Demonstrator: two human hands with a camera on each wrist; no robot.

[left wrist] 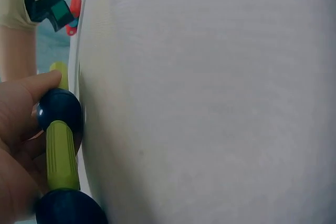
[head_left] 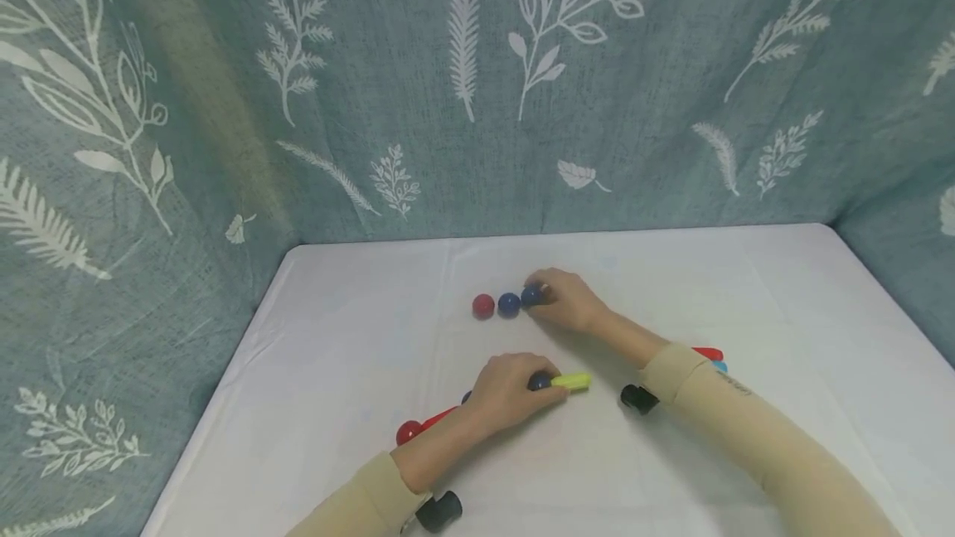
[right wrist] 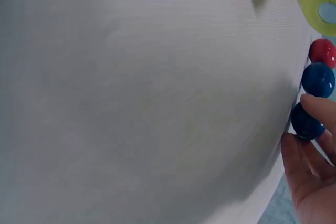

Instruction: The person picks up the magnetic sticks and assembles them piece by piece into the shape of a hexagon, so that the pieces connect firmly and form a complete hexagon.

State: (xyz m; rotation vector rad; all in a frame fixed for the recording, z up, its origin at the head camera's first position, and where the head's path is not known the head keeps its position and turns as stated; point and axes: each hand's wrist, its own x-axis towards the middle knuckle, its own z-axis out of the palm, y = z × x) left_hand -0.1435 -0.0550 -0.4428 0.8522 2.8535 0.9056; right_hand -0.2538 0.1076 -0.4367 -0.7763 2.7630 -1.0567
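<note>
My left hand [head_left: 503, 388] grips a toy chain of balls and rods, low over the white table. Its fingers hold a dark blue ball [left wrist: 59, 109] between two yellow-green rods; the nearer rod [left wrist: 62, 156] runs to another blue ball [left wrist: 71, 208]. At the chain's other end, a red rod [head_left: 438, 417] and a red ball [head_left: 409, 432] show past the wrist, while the hand hides the middle. Farther back, my right hand [head_left: 570, 302] pinches a blue ball [right wrist: 307, 121] between thumb and fingers. Beside that ball sit a second blue ball [head_left: 509, 305] and a red ball [head_left: 483, 306].
A red piece [head_left: 709, 353] and a light blue piece [head_left: 719, 367] lie on the white table [head_left: 358, 313], partly behind the right sleeve. Black wrist cameras stick out under both forearms. A patterned green-grey cloth [head_left: 507, 172] hangs along the table's back and sides.
</note>
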